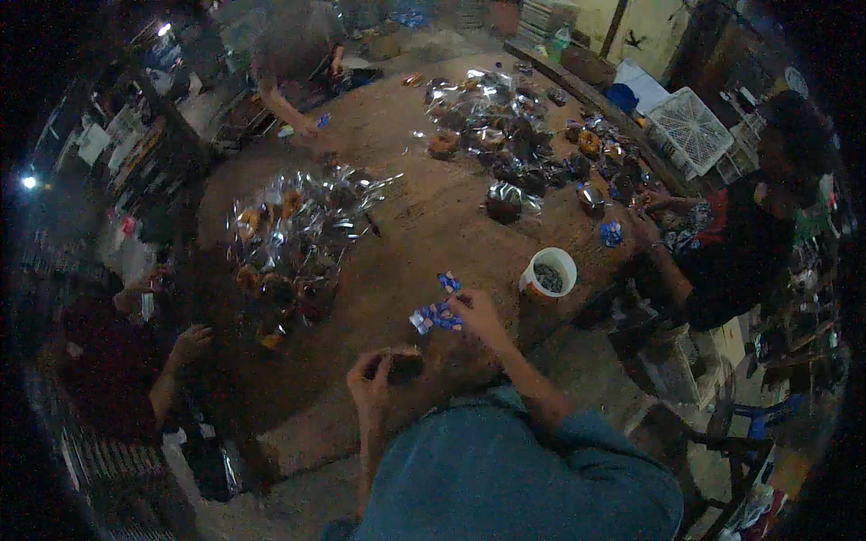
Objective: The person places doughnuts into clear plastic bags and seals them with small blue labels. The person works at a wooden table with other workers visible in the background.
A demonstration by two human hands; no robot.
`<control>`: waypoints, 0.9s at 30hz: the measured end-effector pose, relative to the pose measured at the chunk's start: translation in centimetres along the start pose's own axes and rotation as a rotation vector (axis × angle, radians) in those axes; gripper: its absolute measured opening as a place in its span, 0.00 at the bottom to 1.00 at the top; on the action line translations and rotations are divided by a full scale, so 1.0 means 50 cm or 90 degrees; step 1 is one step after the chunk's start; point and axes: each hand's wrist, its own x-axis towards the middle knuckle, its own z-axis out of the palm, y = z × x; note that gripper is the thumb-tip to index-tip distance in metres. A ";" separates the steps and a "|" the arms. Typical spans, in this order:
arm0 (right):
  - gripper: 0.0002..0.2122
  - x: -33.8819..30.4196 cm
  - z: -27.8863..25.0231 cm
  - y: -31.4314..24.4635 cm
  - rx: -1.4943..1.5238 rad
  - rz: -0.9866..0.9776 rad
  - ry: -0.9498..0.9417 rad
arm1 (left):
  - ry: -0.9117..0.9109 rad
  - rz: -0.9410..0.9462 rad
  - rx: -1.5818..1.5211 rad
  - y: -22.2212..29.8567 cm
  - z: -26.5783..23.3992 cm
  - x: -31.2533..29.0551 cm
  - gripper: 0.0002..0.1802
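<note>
Near the front edge of the brown table, my left hand (370, 379) pinches the side of a small dark brown thing (405, 366); its kind is too dark to make out. My right hand (478, 316) reaches over the table to its right, fingertips closed together at a loose pile of small blue printed labels (437, 317). One blue label (448, 282) stands out beyond my fingertips and seems to be between them. Right of that hand stands a white bucket (552, 261) with small grey pieces in it.
Shiny clear-wrapped brown ring-shaped things lie in a heap at left (293, 225) and a larger heap at far right (496, 117). Co-workers sit at the left (99, 361), the right (740, 243) and the far side (293, 54). A white plastic crate (690, 131) stands beyond the table's right edge.
</note>
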 end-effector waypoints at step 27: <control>0.13 0.011 0.014 -0.061 -0.096 -0.036 -0.002 | 0.039 0.032 0.010 0.048 0.004 0.011 0.14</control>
